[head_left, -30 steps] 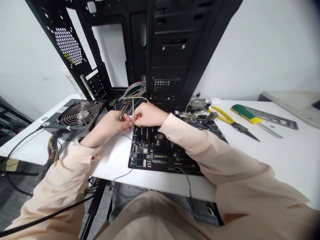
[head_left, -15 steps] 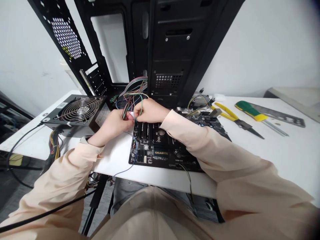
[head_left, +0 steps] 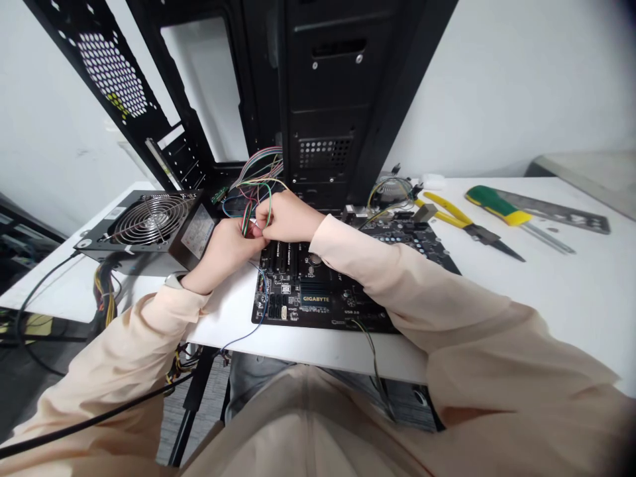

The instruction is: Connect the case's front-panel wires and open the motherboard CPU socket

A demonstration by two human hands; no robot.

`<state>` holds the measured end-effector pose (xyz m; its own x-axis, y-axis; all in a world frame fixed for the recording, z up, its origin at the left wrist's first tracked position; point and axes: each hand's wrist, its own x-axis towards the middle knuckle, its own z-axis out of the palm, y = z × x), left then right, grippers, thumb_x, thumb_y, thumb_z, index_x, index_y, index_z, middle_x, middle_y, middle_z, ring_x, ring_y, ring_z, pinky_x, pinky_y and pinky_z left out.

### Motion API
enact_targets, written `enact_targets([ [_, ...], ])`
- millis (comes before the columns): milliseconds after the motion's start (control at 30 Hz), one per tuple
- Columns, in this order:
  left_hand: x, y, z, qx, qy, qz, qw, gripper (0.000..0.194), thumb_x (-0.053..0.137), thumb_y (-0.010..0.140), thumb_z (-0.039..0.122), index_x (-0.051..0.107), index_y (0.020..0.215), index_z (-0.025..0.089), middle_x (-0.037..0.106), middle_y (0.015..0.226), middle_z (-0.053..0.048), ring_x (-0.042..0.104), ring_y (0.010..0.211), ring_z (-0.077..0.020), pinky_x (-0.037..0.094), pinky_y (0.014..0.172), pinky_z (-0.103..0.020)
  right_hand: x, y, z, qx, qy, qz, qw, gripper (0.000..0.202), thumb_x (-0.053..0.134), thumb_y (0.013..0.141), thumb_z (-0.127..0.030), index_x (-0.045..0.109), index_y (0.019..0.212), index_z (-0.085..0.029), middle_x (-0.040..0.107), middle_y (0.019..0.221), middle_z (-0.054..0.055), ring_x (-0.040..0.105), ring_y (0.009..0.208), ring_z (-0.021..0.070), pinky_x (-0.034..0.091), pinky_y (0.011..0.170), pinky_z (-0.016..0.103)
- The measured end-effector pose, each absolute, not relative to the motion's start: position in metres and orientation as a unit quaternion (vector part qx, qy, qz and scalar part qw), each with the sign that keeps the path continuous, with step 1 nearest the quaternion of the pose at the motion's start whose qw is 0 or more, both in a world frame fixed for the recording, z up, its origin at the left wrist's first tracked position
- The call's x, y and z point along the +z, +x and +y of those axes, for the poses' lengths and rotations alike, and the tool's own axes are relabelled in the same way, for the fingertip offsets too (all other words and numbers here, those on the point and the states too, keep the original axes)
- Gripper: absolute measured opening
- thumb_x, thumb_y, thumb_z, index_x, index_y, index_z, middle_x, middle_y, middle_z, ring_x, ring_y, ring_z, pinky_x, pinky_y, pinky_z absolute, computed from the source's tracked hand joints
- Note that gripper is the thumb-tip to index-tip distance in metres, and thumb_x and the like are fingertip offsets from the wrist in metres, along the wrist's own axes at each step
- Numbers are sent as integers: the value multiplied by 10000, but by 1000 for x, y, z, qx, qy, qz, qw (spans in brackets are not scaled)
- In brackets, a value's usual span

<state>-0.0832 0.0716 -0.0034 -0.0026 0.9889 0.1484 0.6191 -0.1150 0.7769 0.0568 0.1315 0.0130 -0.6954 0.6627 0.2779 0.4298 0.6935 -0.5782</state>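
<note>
The left hand [head_left: 232, 244] and right hand [head_left: 289, 217] both pinch thin wires [head_left: 246, 217] (some green) by the circuit board [head_left: 318, 298].

Bright, soft light spread evenly over my feed, from a source I couldn't place. The white surface [head_left: 521, 298] showed pale; the black case [head_left: 322, 99] lost detail. Wide-angle distortion stretched the right sleeve [head_left: 477, 324], the right corners darkened, and the thin wires [head_left: 261, 157] looked slightly soft.
</note>
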Motion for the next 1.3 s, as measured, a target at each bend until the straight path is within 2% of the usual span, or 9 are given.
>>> enact_targets([
  [133, 0, -82, 69, 359, 649, 613, 273, 80, 586, 611, 129, 538, 548, 139, 494, 527, 61, 418, 523, -76, 335, 541, -209, 9, 57, 134, 247, -284, -891, 253, 137, 561, 606, -12, 652, 632, -111, 631, 655, -13, 518, 623, 75, 375, 637, 211],
  [367, 6, -86, 68, 350, 613, 613, 355, 138, 681, 613, 234, 582, 615, 138, 574, 546, 25, 511, 495, -94, 436, 528, -224, 11, 60, 142, 245, -256, -912, 205, 89, 612, 638, -59, 663, 706, -84, 600, 650, -10, 489, 613, 76, 362, 624, 221],
  [533, 6, -85, 69, 347, 590, 623, 379, 144, 702, 596, 212, 576, 613, 145, 579, 547, 23, 534, 501, -94, 462, 533, -223, 16, 63, 142, 236, -247, -923, 175, 132, 606, 652, -36, 688, 743, -86, 596, 649, -12, 485, 612, 74, 364, 624, 216],
  [867, 7, -82, 66, 348, 597, 625, 363, 157, 700, 646, 177, 561, 581, 147, 556, 519, 40, 486, 466, -67, 422, 491, -188, 21, 62, 140, 184, -216, -947, 149, 107, 591, 731, -52, 681, 737, -109, 631, 701, 5, 502, 661, 76, 366, 650, 213],
  [1100, 8, -82, 67, 334, 611, 636, 333, 135, 688, 658, 181, 571, 595, 157, 573, 551, 34, 500, 481, -79, 435, 513, -204, 21, 62, 141, 162, -206, -952, 158, 146, 571, 717, -28, 693, 738, -106, 640, 711, 13, 496, 661, 84, 353, 654, 227],
  [1300, 9, -79, 65, 317, 642, 638, 283, 109, 663, 645, 156, 574, 582, 158, 560, 526, 43, 484, 481, -86, 415, 518, -203, 24, 63, 137, 155, -221, -950, 154, 177, 545, 703, -11, 678, 703, -127, 575, 626, -21, 430, 591, 74, 334, 597, 222],
])
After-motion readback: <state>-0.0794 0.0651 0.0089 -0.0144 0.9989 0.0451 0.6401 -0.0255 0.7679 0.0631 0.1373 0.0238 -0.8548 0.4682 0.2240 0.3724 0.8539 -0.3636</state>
